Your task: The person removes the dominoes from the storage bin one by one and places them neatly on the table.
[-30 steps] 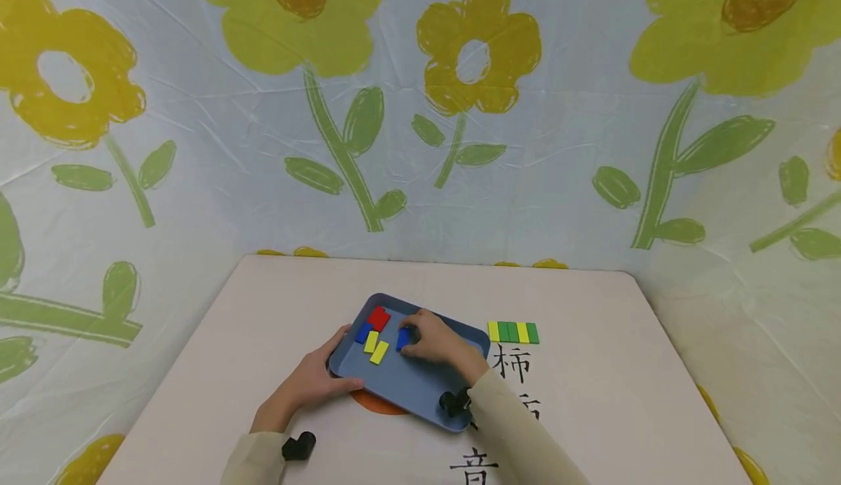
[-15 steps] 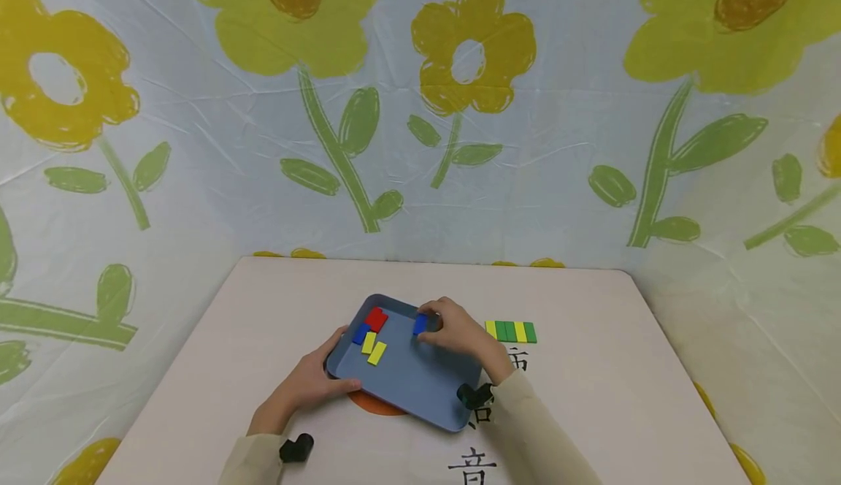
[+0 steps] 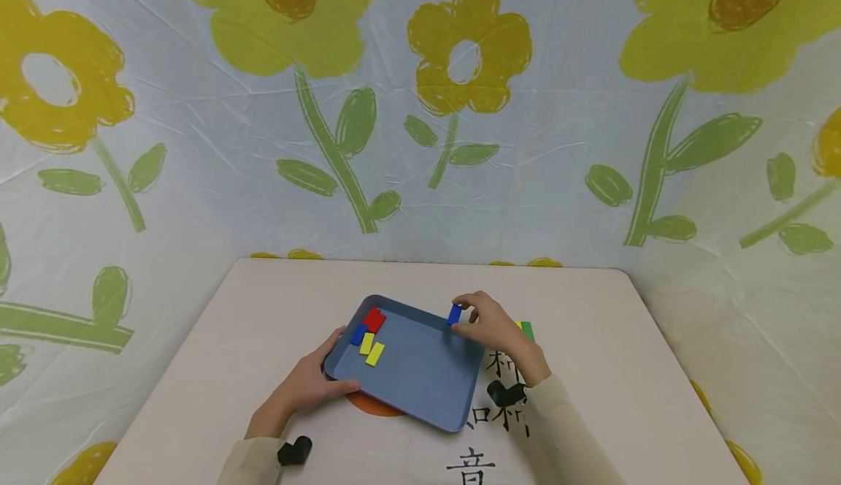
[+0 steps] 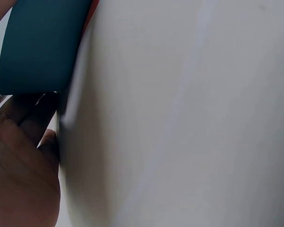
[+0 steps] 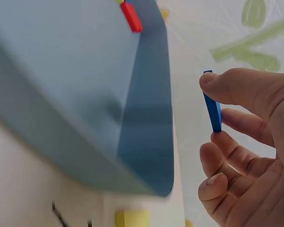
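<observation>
A blue rectangular tile (image 3: 454,315) is pinched between the thumb and fingers of my right hand (image 3: 491,324), by the far right corner of a blue-grey tray (image 3: 420,379). In the right wrist view the tile (image 5: 213,109) shows edge-on, raised beside the tray wall (image 5: 149,90). My left hand (image 3: 304,384) grips the tray's left end, thumb along the near rim; the left wrist view shows its other fingers reaching behind the tray (image 4: 38,52). Inside the tray's left end lie red tiles (image 3: 374,319), a blue tile (image 3: 358,335) and two yellow tiles (image 3: 375,354).
Right of the tray, a row of yellow and green tiles (image 3: 528,330) lies on the table (image 3: 604,383), mostly hidden by my right hand. Black printed characters (image 3: 471,467) and an orange shape (image 3: 373,404) mark the tabletop. A flower-patterned cloth (image 3: 525,178) stands behind.
My right hand has lifted the blue tile from the tray floor and carried it rightward to the far right rim. The left hand has kept its grip on the tray.
</observation>
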Motion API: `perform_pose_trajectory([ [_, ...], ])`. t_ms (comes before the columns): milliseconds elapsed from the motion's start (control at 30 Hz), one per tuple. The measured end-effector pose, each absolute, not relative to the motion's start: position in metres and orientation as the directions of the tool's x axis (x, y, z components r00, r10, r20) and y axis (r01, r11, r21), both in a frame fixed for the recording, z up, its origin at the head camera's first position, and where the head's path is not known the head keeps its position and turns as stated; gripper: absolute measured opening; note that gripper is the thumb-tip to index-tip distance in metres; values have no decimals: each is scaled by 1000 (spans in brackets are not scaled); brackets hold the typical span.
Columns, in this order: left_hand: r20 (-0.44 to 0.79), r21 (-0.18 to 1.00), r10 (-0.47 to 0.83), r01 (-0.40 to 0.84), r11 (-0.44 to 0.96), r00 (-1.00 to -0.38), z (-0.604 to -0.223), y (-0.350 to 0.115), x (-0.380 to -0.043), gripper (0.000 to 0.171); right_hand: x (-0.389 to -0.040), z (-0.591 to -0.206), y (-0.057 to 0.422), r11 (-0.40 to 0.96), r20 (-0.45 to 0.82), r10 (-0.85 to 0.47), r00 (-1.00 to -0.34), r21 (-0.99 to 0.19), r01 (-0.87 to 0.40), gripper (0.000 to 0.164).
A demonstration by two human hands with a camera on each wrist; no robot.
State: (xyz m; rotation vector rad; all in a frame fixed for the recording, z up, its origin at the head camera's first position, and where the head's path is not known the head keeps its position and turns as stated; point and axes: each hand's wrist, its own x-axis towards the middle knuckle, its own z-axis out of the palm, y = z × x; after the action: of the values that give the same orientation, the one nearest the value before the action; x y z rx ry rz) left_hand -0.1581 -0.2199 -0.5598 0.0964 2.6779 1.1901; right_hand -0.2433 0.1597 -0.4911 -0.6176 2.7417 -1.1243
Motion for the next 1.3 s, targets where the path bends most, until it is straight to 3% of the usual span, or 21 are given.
perform_pose_trajectory([
  [733,-167,737,142,-28,676,-976,-559,-221,-157,112,-239,-501,228,704,50,-345,-937,-646,-294,49],
  [1300,-174,731,136,-36,681,-975,-559,-220,-157,113,-236,-512,271,781,-54,-272,-961,-596,-188,48],
])
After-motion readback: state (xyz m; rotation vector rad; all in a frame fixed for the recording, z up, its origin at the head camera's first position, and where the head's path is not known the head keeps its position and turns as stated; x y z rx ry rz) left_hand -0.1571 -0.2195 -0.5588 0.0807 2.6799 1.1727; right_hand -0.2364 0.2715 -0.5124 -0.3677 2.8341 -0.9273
